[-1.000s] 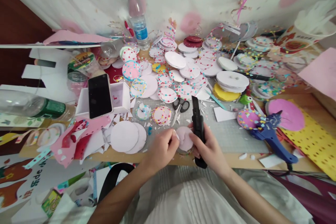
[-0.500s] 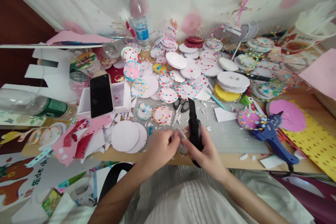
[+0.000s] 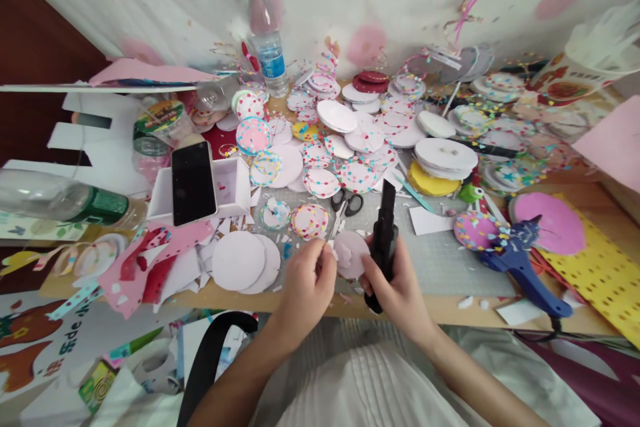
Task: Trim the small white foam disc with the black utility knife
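My right hand [image 3: 397, 280] is wrapped round a black utility knife [image 3: 384, 233], its tip pointing away from me. The thumb of that hand also lies against the edge of a small pale disc [image 3: 350, 257] with a torn-looking surface. At the disc's left side, my left hand [image 3: 310, 277] is closed, thumb and fingertips pressed together; what they pinch is hidden. Just beyond the disc, black-handled scissors [image 3: 353, 204] lie on the cutting mat [image 3: 430, 257]. Two white paper discs [image 3: 239, 260] overlap to the left of my hands.
Many decorated discs [image 3: 321, 183] crowd the back. A phone [image 3: 193, 183] rests on a white box [image 3: 235, 187] at left, near a lying bottle [image 3: 65, 197]. A water bottle [image 3: 267, 40] stands behind. To the right lie a blue glue gun [image 3: 525, 270] and yellow dotted sheet [image 3: 595, 273].
My hands have moved slightly apart, the left a little leftward, the right rightward with the utility knife. The pale disc has turned its face into view, and the scissors' handles are less covered.
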Motion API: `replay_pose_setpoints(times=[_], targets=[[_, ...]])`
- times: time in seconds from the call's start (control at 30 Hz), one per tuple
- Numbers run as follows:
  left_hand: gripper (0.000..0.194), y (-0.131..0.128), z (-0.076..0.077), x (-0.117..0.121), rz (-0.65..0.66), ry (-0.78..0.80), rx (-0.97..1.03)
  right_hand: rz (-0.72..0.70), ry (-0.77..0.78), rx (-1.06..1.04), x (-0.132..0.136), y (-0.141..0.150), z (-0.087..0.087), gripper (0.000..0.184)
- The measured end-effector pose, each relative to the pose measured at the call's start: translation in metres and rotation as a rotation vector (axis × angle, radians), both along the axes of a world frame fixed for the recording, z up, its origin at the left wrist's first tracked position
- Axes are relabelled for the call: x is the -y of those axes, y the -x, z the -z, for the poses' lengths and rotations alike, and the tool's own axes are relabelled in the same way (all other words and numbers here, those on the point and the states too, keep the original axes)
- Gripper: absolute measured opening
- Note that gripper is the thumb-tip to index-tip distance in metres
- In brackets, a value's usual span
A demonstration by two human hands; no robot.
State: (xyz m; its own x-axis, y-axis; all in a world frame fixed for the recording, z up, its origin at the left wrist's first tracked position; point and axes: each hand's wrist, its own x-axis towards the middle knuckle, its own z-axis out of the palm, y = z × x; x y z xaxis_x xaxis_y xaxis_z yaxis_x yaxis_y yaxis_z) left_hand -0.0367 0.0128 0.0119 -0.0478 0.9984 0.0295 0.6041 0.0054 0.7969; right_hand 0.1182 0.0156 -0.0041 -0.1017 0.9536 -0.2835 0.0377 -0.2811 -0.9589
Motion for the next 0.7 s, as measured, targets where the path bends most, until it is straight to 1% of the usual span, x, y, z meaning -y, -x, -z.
replay_pose_setpoints(times=[0.1, 0.2, 0.27, 0.33, 0.37, 0.43, 0.5, 0.6, 0.7], targets=[[0.028, 0.007, 0.0, -0.001, -0.004, -0.027, -0.106, 0.008, 0.016, -0.04, -0.001, 0.001, -0.005, 0.027], [0.024, 0.015, -0.001, -0.003, 0.067, -0.123, -0.271, 0.03, 0.124, -0.164, -0.007, 0.001, -0.011, 0.03], [0.023, 0.019, -0.002, -0.005, 0.182, -0.2, -0.389, 0.036, 0.271, -0.289, -0.013, 0.0, -0.013, 0.034], [0.024, 0.022, -0.006, -0.008, 0.353, -0.25, -0.487, 0.011, 0.428, -0.381, -0.02, -0.002, -0.015, 0.038], [0.024, 0.023, -0.009, -0.01, 0.439, -0.25, -0.517, -0.013, 0.492, -0.404, -0.023, -0.003, -0.015, 0.039], [0.026, 0.025, -0.014, -0.014, 0.575, -0.215, -0.532, -0.062, 0.569, -0.416, -0.029, -0.005, -0.017, 0.039], [0.026, 0.027, -0.018, -0.018, 0.659, -0.158, -0.494, -0.094, 0.608, -0.418, -0.032, -0.007, -0.018, 0.036], [0.032, 0.031, -0.02, -0.022, 0.738, -0.098, -0.397, -0.125, 0.65, -0.421, -0.034, -0.008, -0.019, 0.032], [0.037, 0.034, -0.016, -0.026, 0.791, -0.041, -0.32, -0.148, 0.681, -0.415, -0.036, -0.01, -0.018, 0.03]])
